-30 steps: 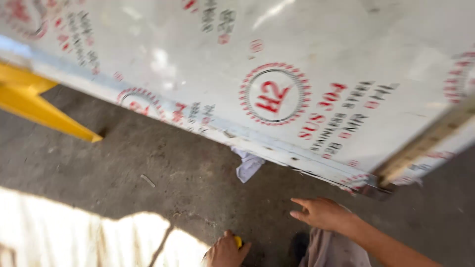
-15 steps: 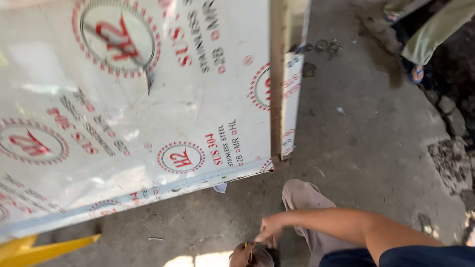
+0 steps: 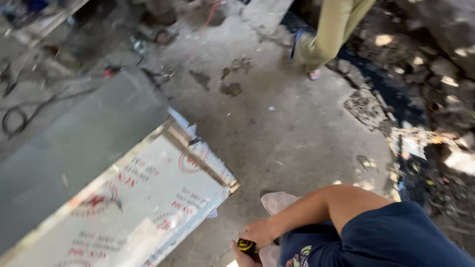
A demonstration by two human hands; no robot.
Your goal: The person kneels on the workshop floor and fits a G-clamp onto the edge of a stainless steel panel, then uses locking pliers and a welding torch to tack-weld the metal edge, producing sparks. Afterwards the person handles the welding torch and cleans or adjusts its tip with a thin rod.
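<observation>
A big white film-covered panel with red round stamps (image 3: 148, 207) lies left of you on the grey concrete floor (image 3: 297, 133). Your right hand (image 3: 260, 232) and left hand (image 3: 242, 254) pinch a small yellow-and-black tape measure (image 3: 245, 245), near the panel's corner.

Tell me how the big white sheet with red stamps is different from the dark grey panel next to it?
The white sheet is pale, glossy and covered in red round stamps and print; the grey panel is dark, dull and plain. The white sheet lies nearer the person's hands, which hold a small yellow and black object; the grey panel lies farther off, toward the cables. Both are large, flat and straight-edged, side by side above the concrete floor.
</observation>
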